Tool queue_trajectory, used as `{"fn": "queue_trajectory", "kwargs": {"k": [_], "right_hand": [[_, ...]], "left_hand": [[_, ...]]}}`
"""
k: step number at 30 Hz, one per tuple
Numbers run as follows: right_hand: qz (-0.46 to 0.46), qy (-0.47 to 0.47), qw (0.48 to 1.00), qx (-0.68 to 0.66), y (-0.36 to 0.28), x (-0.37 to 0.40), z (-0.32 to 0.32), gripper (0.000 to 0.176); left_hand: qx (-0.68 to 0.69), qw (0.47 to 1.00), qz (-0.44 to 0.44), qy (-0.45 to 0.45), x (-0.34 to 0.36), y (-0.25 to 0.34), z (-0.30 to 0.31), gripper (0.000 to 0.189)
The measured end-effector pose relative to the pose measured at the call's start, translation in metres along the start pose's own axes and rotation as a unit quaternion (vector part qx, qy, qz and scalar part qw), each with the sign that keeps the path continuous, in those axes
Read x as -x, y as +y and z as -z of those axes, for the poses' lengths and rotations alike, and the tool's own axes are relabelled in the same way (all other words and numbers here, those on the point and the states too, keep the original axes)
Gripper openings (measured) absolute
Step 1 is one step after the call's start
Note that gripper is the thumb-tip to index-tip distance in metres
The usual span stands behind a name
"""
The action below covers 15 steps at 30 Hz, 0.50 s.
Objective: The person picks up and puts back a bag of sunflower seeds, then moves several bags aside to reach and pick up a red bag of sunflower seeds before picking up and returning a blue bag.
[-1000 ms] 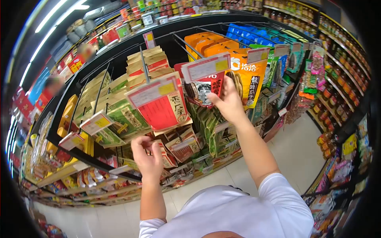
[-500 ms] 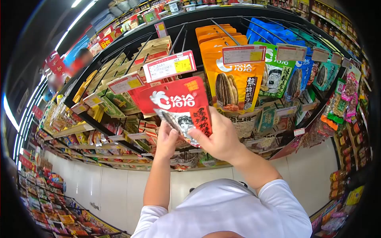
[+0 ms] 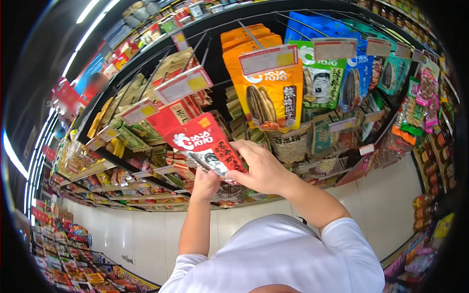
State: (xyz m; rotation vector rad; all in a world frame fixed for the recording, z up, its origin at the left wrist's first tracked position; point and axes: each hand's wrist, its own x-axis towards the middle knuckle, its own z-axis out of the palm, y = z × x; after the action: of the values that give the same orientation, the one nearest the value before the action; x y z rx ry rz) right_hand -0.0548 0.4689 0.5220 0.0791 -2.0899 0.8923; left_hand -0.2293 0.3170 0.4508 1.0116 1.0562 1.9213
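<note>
Hands: both up before a shop's hanging snack rack (image 3: 217, 68), close together, with the left hand (image 3: 205, 183) and right hand (image 3: 261, 168) each pinching the lower part of one red packet (image 3: 204, 142).
Red packet: tilted, held in front of the rack, just below a hanging row of similar red packs (image 3: 171, 116).
Right of it: orange seed packets (image 3: 271, 93) hang under a price tag (image 3: 267, 59), with green packets (image 3: 320, 80) just beside them.
Near edge: the person's white shirt (image 3: 273, 259).
</note>
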Motion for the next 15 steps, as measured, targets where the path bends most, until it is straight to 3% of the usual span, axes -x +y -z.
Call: {"fn": "queue_trajectory", "kwargs": {"k": [2,3,5,8,10,13,15], "right_hand": [[-0.042,-0.045,0.995,-0.074,0.003,0.009,0.008,0.057],[-0.058,-0.020,0.995,-0.082,0.000,0.011,0.018,0.055],[-0.030,0.136,0.989,-0.057,0.021,0.016,0.028,0.055],[-0.002,0.343,0.939,-0.006,0.051,0.006,0.055,0.075],[-0.057,0.342,0.929,0.130,0.056,-0.007,0.076,0.080],[-0.096,0.308,0.946,0.026,0.063,-0.026,0.082,0.069],[-0.171,0.213,0.960,-0.060,0.071,-0.031,0.083,0.053]], "left_hand": [[0.015,1.000,0.008,-0.010,0.004,0.001,0.002,0.089],[0.010,1.000,0.001,-0.002,0.006,0.002,0.001,0.090],[0.028,0.999,0.013,-0.020,0.010,-0.004,0.015,0.089],[0.045,0.998,0.031,-0.027,0.018,-0.010,0.026,0.087],[0.056,0.997,0.042,-0.022,0.020,-0.011,0.023,0.086],[0.036,0.998,0.042,-0.035,0.017,-0.012,0.017,0.086],[0.018,0.998,0.041,-0.042,0.017,-0.018,0.022,0.086]]}}
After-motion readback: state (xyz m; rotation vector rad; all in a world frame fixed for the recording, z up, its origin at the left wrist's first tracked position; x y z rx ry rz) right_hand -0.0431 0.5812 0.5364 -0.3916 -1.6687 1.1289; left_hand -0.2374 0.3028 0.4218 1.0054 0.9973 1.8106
